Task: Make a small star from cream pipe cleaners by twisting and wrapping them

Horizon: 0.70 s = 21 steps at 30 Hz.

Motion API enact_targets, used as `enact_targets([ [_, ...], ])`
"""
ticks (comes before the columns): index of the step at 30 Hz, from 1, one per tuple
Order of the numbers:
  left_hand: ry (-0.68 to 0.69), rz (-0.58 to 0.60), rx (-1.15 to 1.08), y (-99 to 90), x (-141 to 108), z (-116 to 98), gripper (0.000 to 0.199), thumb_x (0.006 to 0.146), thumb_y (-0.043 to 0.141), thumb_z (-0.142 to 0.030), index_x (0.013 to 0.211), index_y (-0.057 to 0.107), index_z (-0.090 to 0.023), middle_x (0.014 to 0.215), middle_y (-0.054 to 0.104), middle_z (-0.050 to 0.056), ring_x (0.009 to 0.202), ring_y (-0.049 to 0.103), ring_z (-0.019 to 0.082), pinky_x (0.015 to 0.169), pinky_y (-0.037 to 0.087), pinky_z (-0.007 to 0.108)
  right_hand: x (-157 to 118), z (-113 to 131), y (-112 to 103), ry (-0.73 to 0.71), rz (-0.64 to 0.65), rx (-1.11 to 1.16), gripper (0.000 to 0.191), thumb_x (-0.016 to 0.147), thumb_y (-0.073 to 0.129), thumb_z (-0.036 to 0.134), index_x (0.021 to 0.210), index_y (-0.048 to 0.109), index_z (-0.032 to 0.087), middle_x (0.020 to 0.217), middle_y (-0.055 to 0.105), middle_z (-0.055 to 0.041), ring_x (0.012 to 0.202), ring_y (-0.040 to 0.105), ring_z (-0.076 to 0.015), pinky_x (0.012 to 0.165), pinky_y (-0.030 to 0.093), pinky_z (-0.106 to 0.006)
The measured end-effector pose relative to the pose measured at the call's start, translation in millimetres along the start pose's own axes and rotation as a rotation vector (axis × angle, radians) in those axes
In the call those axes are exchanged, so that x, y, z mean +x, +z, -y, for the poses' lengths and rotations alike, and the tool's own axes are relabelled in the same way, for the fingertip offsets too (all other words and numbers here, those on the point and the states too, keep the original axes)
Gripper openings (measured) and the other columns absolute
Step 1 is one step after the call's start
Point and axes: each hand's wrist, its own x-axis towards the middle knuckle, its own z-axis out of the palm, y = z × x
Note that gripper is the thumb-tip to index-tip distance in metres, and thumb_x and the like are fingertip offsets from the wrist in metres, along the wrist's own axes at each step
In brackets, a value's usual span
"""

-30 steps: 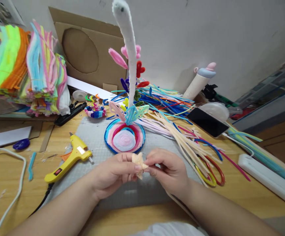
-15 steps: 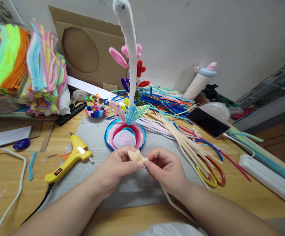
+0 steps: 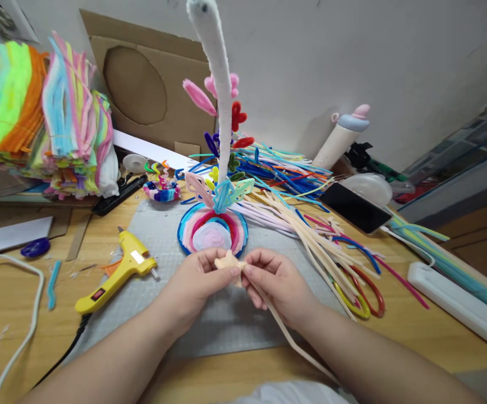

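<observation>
Between thumb and fingers, my left hand (image 3: 201, 280) pinches a small cream fuzzy piece (image 3: 228, 261) that looks made of pipe cleaner. My right hand (image 3: 275, 283) is closed at the piece's right side, pinching a cream pipe cleaner (image 3: 283, 325). Its long end trails down toward my right forearm. Both hands are over the grey cutting mat (image 3: 193, 331). Just beyond them stands a pipe-cleaner craft with a round blue, pink and white base (image 3: 212, 235), a tall white stem (image 3: 225, 112) and coloured flowers and leaves.
A yellow glue gun (image 3: 117, 272) lies left on the mat. Loose pipe cleaners (image 3: 302, 224), scissors (image 3: 380, 308), a phone (image 3: 355, 209) and a power strip (image 3: 458, 306) are at right. Bundled pipe cleaners (image 3: 69, 112) stand at back left, a bottle (image 3: 340, 137) at back right.
The cream piece has turned in my fingers. More of the trailing pipe cleaner shows below my right hand, and my right fingers have shifted slightly. The view has moved a little.
</observation>
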Motion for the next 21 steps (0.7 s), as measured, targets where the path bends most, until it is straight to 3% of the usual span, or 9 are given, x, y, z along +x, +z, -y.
enact_targets([
  [4,-0.043,0.022,-0.082,1.3,0,-2,0.014,0.077,0.062,-0.021,0.066,0.057,-0.013,0.065,0.059,0.001,0.062,0.053,0.011,0.064,0.038,0.024,0,0,0,-0.065,-0.006,0.007,0.018,0.077,0.065,0.03,0.083,0.056,0.017,0.061,0.058,0.0039,0.036,0.048,-0.0035,0.031,0.031,-0.011],
  [8,-0.113,0.048,-0.153,0.4,0,-6,0.012,0.074,0.066,-0.02,0.069,0.06,-0.012,0.064,0.057,0.0,0.06,0.048,0.008,0.058,0.036,0.02,0,-2,0,-0.222,-0.034,-0.124,0.01,0.079,0.063,0.024,0.086,0.06,0.018,0.059,0.054,0.0054,0.038,0.044,-0.003,0.033,0.032,-0.012],
  [11,-0.171,0.092,-0.182,-1.8,-1,-6,0.012,0.074,0.066,-0.021,0.07,0.061,-0.011,0.063,0.056,0.0,0.058,0.047,0.007,0.055,0.036,0.018,-1,-1,-4,-0.38,-0.009,-0.294,0.009,0.081,0.058,0.019,0.089,0.063,0.019,0.072,0.058,0.001,0.05,0.05,-0.0056,0.042,0.04,-0.015],
  [15,-0.259,0.14,-0.202,-5.0,-3,-7,0.014,0.072,0.068,-0.021,0.068,0.061,-0.01,0.061,0.055,0.0,0.054,0.047,0.006,0.052,0.037,0.016,-1,10,-12,-0.626,0.126,-0.628,0.016,0.082,0.053,0.01,0.091,0.064,0.017,0.083,0.061,-0.0057,0.074,0.057,-0.0132,0.061,0.047,-0.024],
  [21,-0.455,0.258,-0.236,-7.5,-7,-9,0.013,0.065,0.07,-0.018,0.064,0.06,-0.009,0.055,0.056,0.0,0.047,0.051,0.006,0.046,0.042,0.015,-5,30,-13,-0.802,0.398,-0.787,0.011,0.084,0.052,0.008,0.089,0.061,0.012,0.081,0.062,-0.009,0.075,0.059,-0.0131,0.068,0.049,-0.024],
])
